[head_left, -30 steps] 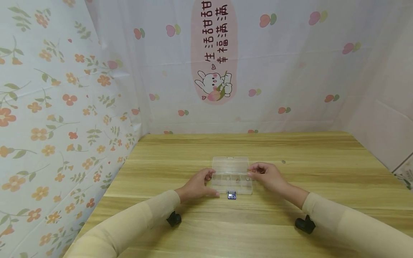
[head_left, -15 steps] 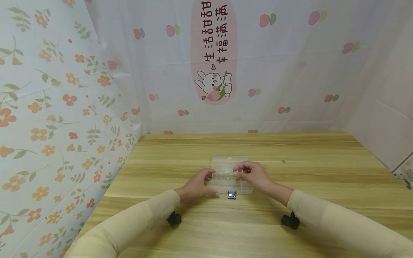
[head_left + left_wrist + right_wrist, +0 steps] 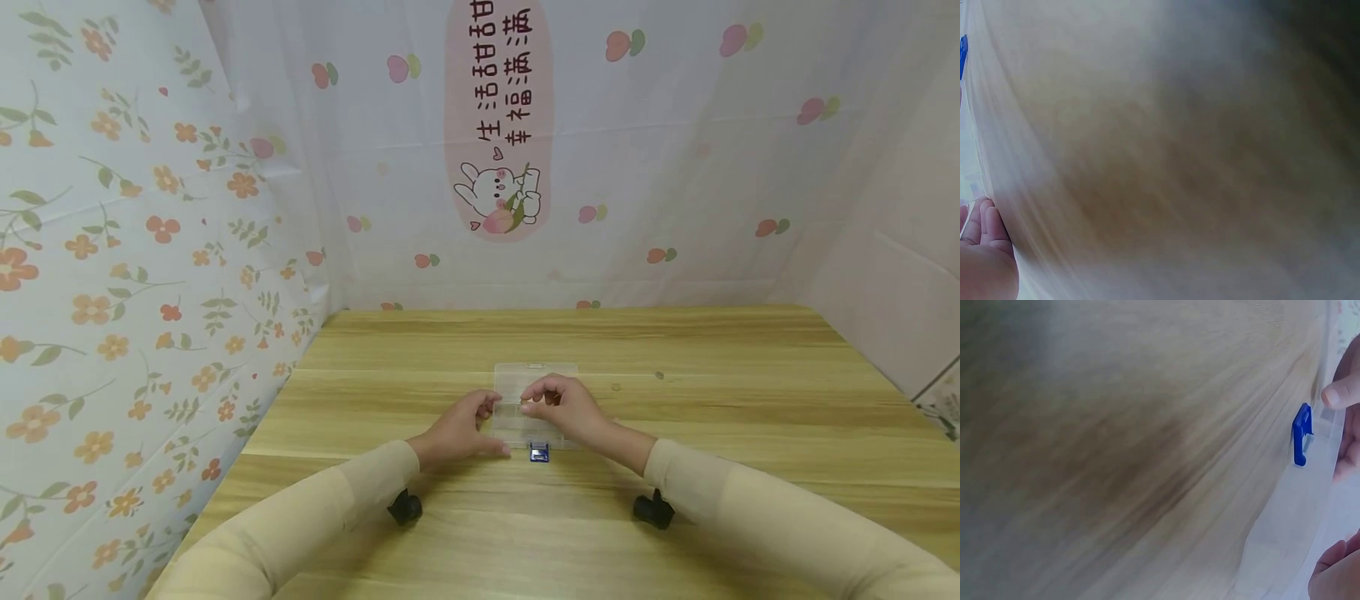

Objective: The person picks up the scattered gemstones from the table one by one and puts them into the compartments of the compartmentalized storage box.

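A clear plastic compartment box lies on the table with its lid folded back and a blue latch at its front edge. My left hand grips the box's left end, thumb at the front corner and fingers along the side. Over the compartments, my right hand has thumb and index fingertips pinched together near the lid hinge, around a tiny piece whose kind I cannot tell. The right hand covers the box's right compartments. In the right wrist view, the blue latch shows beside the hands.
Two tiny flat pieces lie on the wooden table right of the box: a pale piece and a darker piece. A patterned cloth hangs behind the table, and a floral cloth hangs at the left.
My right hand has moved left across the box, from its right end to above the left-middle compartments. My left hand has stayed in place, and so has the box.
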{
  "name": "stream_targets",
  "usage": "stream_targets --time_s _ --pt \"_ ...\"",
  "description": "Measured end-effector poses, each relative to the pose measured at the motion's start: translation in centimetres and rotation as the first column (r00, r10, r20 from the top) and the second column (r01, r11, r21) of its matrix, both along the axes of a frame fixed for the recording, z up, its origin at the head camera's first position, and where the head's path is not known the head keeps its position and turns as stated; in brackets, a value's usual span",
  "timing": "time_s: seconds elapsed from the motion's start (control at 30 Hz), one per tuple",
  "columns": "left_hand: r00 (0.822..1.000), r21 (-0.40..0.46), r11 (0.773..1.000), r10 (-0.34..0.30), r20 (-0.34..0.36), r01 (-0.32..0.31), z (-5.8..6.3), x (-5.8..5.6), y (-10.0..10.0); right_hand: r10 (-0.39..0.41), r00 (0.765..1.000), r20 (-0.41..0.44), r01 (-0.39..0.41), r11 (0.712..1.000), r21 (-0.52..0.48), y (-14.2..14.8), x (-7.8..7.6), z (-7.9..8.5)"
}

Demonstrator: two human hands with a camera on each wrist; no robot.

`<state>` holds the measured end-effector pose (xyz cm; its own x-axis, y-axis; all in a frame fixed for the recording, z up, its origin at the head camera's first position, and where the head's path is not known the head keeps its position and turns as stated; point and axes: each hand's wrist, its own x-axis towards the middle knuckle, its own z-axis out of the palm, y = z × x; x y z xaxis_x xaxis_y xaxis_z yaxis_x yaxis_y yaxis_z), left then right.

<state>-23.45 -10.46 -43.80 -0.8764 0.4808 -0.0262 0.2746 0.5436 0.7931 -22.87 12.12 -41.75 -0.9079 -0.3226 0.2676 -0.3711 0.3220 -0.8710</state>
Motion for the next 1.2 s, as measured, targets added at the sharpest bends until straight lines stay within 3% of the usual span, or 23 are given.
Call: stream_targets --time_s 0.2,1.2 --pt "1.0 -0.001 1.0 -0.001 -0.005 0.001 0.2 0.0 0.0 0.026 0.999 0.033 -0.027 0.999 0.026 -0.9 -0.1 0.0" --pt "1.0 0.006 1.0 -0.008 -0.009 0.008 0.1 0.0 0.0 0.124 0.99 -0.065 -0.105 0.964 0.245 -3.2 -0.3 -0.5"
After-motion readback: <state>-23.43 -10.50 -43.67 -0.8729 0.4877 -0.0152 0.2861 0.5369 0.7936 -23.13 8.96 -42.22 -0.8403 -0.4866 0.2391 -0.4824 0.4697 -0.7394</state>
